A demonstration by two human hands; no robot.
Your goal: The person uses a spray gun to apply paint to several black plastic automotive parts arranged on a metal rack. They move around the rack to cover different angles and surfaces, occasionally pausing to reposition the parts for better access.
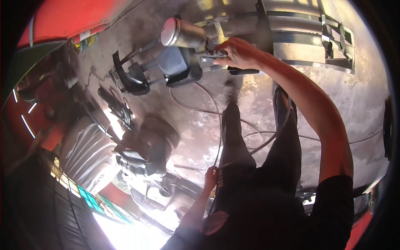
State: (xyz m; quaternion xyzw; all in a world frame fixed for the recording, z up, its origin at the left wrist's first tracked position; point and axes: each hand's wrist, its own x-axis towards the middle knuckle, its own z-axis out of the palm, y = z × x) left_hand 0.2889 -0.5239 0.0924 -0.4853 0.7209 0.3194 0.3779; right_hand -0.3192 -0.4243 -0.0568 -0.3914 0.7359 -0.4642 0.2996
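Note:
My right hand [236, 53] is stretched forward and wrapped round the handle of a spray gun [205, 57]. A silver metal cup [187, 33] is on the gun, tilted on its side with its round end toward the left. Just beyond the gun's left side is a glossy black plastic part [173, 62], resting on a long rack of dark rails. Low beside my left leg, my left hand [211, 177] is closed round a thin hose [220, 137]. The hose loops over the floor between the rack and my feet.
The rack [291, 38] spans the far side, with a curved black part [136, 81] at its left end. At left are a dark rounded object [160, 133], a plastic-wrapped bundle [87, 150] and assorted parts. A red vehicle panel [66, 18] stands far left.

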